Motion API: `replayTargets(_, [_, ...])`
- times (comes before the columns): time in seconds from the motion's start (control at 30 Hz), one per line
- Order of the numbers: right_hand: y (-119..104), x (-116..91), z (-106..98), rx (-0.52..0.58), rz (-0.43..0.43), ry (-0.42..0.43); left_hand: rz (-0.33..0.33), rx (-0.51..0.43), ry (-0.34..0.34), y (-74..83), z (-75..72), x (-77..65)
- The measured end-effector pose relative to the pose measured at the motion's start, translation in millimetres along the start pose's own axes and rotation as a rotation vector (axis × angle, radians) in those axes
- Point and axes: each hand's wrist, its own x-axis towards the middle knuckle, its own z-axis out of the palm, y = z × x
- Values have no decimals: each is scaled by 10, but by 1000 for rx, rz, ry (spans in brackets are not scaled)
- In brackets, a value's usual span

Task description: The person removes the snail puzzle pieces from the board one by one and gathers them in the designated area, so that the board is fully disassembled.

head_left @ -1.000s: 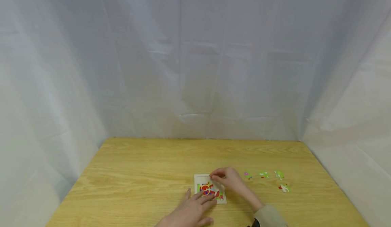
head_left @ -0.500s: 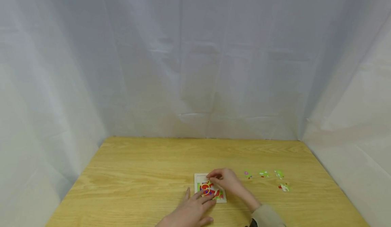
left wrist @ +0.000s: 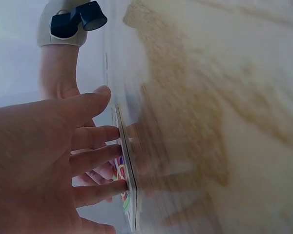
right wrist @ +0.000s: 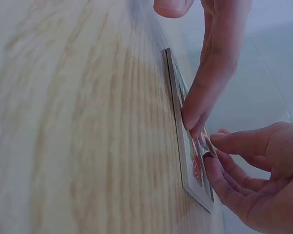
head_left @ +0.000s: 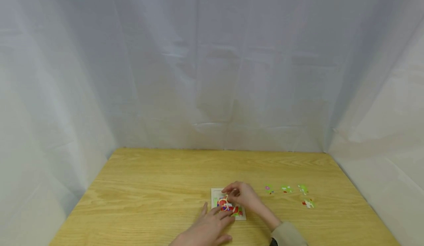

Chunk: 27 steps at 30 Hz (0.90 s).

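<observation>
A small jigsaw tray puzzle (head_left: 243, 218) with a pale frame lies on the table, partly filled with red, blue and green pieces. My left hand (head_left: 207, 228) rests on its near left part, fingers straight and spread, fingertips on the pieces. Over the far right part, my right hand (head_left: 244, 195) pinches a small puzzle piece (right wrist: 214, 147) between thumb and forefinger, tilted close above the tray. Much of the piece is hidden by the fingers. In the left wrist view, the straight left fingers (left wrist: 95, 161) reach the tray's edge.
Several loose puzzle pieces lie on the wooden table (head_left: 149, 187) to the right: one with a pink flower (head_left: 268, 189), a green and white one (head_left: 303, 189), and a red and white one (head_left: 308, 203). A pale curtain (head_left: 212, 91) hangs behind and at both sides.
My right hand has shifted slightly left and nearer over the tray, tilting the puzzle piece down toward the filled part. The left hand has stayed in place.
</observation>
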Motion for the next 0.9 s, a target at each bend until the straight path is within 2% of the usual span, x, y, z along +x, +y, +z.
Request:
replayTargets(0.53, [-31, 5, 18, 42, -5, 20, 27, 56, 67, 13, -8, 35])
replayTargets(0.9, [5, 10, 35, 21, -41, 36, 9, 74, 31, 21, -28, 68])
